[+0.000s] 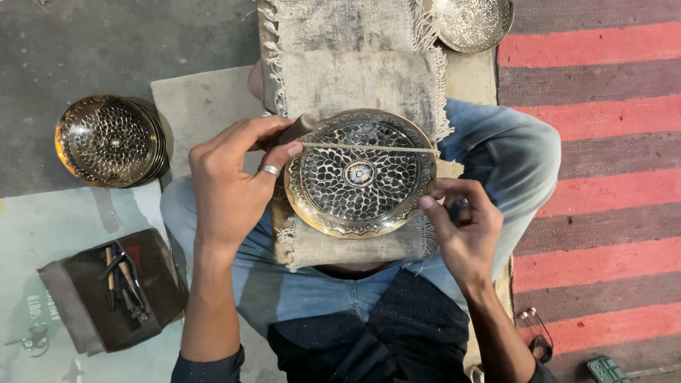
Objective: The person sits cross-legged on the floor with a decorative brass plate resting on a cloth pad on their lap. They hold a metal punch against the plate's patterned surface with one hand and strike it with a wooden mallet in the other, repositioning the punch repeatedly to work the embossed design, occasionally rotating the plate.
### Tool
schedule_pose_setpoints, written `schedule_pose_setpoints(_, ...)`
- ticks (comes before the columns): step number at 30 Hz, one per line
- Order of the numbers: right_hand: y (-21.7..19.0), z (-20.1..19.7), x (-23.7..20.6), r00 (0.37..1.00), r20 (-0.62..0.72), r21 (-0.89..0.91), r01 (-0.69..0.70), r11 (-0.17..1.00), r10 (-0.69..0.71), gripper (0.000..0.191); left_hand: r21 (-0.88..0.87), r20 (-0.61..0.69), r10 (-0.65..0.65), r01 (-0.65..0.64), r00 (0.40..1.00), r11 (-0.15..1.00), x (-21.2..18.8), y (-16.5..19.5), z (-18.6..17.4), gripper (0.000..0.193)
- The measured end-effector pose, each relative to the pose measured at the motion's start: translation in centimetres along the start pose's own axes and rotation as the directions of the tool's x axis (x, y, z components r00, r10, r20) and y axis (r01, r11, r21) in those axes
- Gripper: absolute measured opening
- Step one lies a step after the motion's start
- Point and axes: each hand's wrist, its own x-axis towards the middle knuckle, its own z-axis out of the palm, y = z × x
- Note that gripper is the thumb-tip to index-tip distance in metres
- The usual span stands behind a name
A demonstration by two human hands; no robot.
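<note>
A person sits cross-legged on the floor in blue jeans, and an engraved brass plate (360,174) with a dark pierced-looking petal pattern and a round centre lies flat on a worn, fringed cloth pad (340,78) across the lap. The hands are apart, one at each side of the plate. The left hand (237,181), with a ring on one finger, is closed around the handle end of a thin rod-like tool (369,147) at the plate's left rim; the tool runs level across the upper part of the plate and reaches its right rim. The right hand (464,223) is at the plate's lower right edge, thumb and fingertips pinching the rim, so it is clamped on the plate itself. To the left, on the grey floor, sits a stack of similar brass plates (110,140), well apart from the one being worked. Below that stack lies a dark pouch (117,291) with several slim tools resting on it. At the top edge, just past the cloth pad, another engraved plate (472,21) is partly cut off by the frame. A red and grey striped rug (603,142) covers the floor to the right
</note>
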Motion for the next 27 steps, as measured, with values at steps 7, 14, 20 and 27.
schedule_pose_setpoints(7, 0.0, -1.1, 3.7, 0.974, 0.062, -0.002, 0.220, 0.976, -0.219, 0.022, -0.033, -0.011, -0.023, 0.023, 1.000, 0.999, -0.2, -0.4, 0.2, 0.027)
schedule_pose_setpoints(14, 0.0, -1.2, 2.5, 0.997, 0.024, 0.179, 0.065, 0.982, -0.070, 0.021, -0.059, 0.009, -0.030, 0.031, 1.000, 0.998, -0.2, -0.1, 0.2, 0.026)
schedule_pose_setpoints(20, 0.7, -0.9, 2.1, 0.998, 0.015, 0.111, 0.053, 0.992, -0.055, 0.023, -0.051, 0.023, -0.027, 0.028, 0.999, 0.998, 0.0, -0.4, 0.1, 0.026)
schedule_pose_setpoints(27, -0.4, -1.3, 4.4, 0.974, 0.146, 0.187, 0.147, 0.971, -0.175, 0.043, -0.083, 0.030, -0.039, 0.041, 0.999, 0.996, -0.1, -0.3, 0.2, 0.025)
